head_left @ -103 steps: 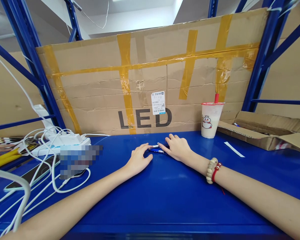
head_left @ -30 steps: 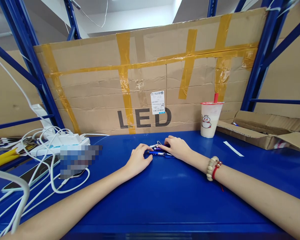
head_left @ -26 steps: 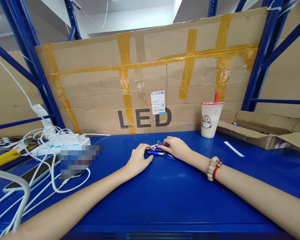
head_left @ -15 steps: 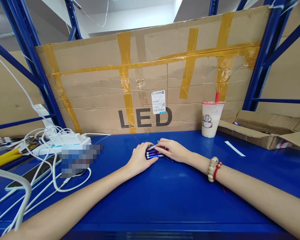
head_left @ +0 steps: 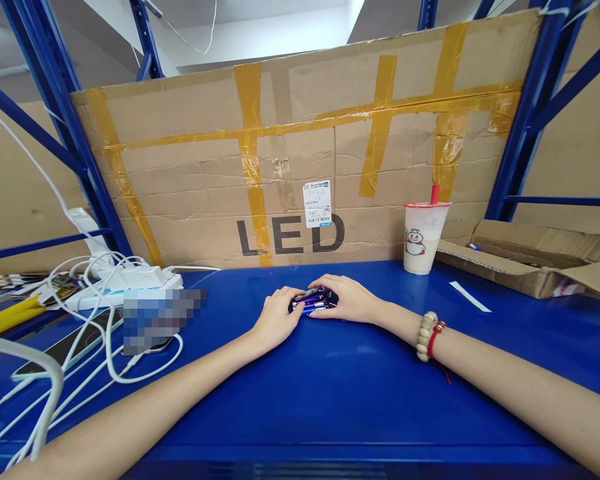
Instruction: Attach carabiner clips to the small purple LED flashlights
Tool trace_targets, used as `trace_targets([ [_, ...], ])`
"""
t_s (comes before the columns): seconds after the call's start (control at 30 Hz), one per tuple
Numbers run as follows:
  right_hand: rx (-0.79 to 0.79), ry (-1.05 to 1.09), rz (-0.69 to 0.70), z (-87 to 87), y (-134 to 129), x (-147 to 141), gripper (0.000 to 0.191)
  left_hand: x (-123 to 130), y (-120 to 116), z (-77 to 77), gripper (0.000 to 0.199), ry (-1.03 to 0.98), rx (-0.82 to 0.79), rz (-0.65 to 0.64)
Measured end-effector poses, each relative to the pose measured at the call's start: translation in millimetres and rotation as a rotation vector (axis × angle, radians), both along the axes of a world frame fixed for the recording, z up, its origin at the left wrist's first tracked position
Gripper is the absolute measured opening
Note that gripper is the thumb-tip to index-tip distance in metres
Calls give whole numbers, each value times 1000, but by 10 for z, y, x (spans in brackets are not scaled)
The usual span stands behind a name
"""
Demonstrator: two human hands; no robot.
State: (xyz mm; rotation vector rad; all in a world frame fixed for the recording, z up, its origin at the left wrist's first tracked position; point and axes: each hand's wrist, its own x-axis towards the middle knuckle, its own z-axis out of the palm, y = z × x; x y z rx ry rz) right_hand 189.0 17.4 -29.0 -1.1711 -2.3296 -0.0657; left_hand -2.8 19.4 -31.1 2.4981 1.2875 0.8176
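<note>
Blue table (head_left: 330,400) fills the lower frame, taped cardboard (head_left: 190,193) standing behind it. Dead centre, it's a bundle of pens (head_left: 314,307), glossy blue and purple with silvery parts, right between the two: left hand (head_left: 277,317) closed on one end, right hand (head_left: 353,299) closed on the other! Over at mid-right stands a pale cup (head_left: 431,241), red-rimmed, red straw (head_left: 435,194) up, crowned snowman (head_left: 415,241) on its side. Far right, an open carton (head_left: 500,265) shows contents too small to identify. Mid-frame, bold black "LED" (head_left: 278,236); near the D, a white label (head_left: 317,203), its print too fine to read.
</note>
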Motion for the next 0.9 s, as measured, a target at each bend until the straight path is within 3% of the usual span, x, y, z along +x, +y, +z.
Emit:
trace_targets([
  [0.5, -68, 102, 251, -60, 70, 20, 35, 2, -40, 39, 28, 28, -28, 98],
  [0.63, -21, 127, 185, -39, 39, 11, 35, 3, -59, 50, 37, 13, -27, 137],
  [0.77, -27, 102, 128, -19, 22, 2, 32, 2, -42, 34, 37, 20, 8, 35],
  [0.9, -51, 83, 124, -34, 34, 4, 29, 13, -18, 32, 35, 71, -93, -50],
])
